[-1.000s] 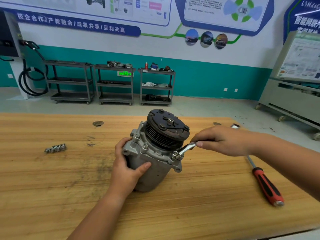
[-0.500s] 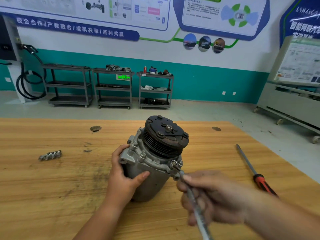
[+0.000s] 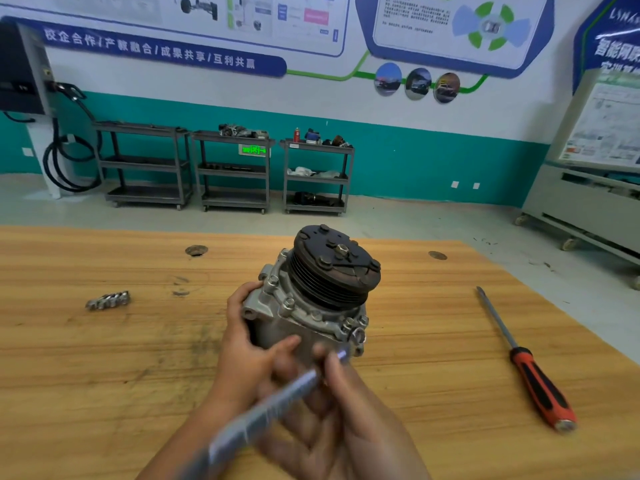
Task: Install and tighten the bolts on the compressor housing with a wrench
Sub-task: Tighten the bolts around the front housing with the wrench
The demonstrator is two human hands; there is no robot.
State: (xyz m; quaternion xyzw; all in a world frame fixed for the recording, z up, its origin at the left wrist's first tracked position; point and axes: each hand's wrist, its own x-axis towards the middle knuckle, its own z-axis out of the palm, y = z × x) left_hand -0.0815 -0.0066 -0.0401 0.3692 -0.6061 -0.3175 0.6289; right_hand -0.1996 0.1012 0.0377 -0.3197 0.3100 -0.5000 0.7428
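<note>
Left fingers (image 3: 239,299) grip compressor (image 3: 329,282); right fingers (image 3: 334,374) grip wrench (image 3: 287,393) — ring at flange (image 3: 304,315) edge.

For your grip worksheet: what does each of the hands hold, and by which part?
The left hand grips the compressor by its housing's side; the right hand holds the blurred wrench by its handle.

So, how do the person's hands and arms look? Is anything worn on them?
Both are bare. The left hand and right hand carry no gloves, and no watch or sleeve is in view. The right hand is blurred, so small details are unclear.
</note>
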